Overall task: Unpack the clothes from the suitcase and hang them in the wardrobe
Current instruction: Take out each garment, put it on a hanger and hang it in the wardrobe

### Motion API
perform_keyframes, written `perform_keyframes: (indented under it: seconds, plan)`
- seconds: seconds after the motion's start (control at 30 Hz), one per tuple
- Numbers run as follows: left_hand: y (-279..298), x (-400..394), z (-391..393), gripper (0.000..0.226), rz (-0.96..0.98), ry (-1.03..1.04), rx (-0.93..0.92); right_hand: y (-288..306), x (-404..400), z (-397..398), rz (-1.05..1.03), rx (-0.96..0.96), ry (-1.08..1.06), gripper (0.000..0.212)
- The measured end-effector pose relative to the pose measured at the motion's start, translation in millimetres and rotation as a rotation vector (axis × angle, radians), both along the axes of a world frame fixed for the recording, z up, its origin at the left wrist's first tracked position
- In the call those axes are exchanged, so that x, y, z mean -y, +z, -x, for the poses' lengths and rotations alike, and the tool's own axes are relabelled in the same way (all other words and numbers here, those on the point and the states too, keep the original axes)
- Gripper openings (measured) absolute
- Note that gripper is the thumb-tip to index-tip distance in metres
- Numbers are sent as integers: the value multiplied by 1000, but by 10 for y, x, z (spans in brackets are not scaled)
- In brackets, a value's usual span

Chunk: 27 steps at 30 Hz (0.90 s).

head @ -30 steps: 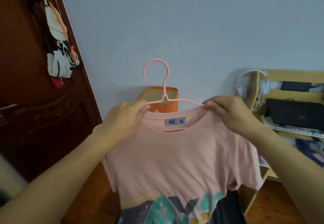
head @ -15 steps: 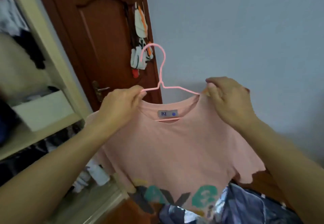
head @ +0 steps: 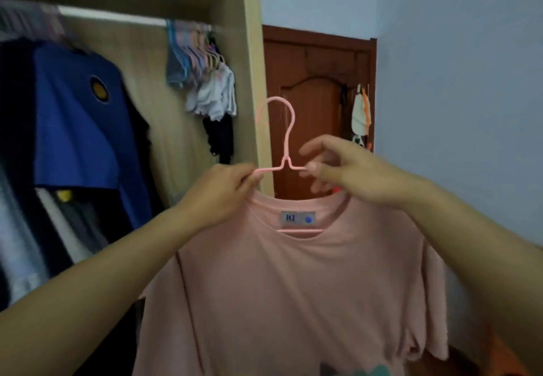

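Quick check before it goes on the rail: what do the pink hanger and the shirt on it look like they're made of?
Pink hanger: a thin rod with a smooth, even matte pink surface, so probably plastic or plastic-coated wire; the picture can't settle which. Pink T-shirt: soft matte knit, likely cotton jersey, judging by its limp drape, ribbed collar and sewn neck label.

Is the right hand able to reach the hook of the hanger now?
Probably yes. The right hand pinches the hanger just beside the neck, and the hook stands bare above it with nothing between.
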<state>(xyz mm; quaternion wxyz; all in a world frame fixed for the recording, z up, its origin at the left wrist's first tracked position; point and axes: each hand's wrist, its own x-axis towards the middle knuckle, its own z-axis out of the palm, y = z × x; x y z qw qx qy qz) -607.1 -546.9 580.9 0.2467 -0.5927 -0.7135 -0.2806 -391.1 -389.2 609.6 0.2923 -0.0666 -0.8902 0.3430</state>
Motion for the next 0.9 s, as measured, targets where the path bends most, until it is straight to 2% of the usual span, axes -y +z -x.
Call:
perform_keyframes:
  seconds: [0.07,0.2,0.3,0.33,0.47,0.57,0.7,0.8,0.9]
  plan:
    - [114,152,551,36,-11,-27,22,211,215,559,116,14,92,26]
    - [344,340,1568,34,23,-65,55,444,406,1618,392,139,155,70]
    - [594,393,2091,23,63,-99,48,597,482,2169,564,119,158,83]
    - [690,422,2265,18,43,-84,17,685,484,2309,602,87,135,85]
    - [977,909,3067,41,-109,182,-150,1153,485,2693,783,-87,98,91]
    - [1033,1395,3734,58,-206,486,-347,1427,637,3126,771,-165,107,93]
    - [1134,1695,4320,64,-68,790,-166,1620,828,3940,682,-246,67,95]
    - [1300,1746,4521,66,-143,801,-312,1983,858,4474,657,-315,74,92]
    - [1793,1721,4565,64,-202,786,-434,2415,887,4905,618,-356,104,89]
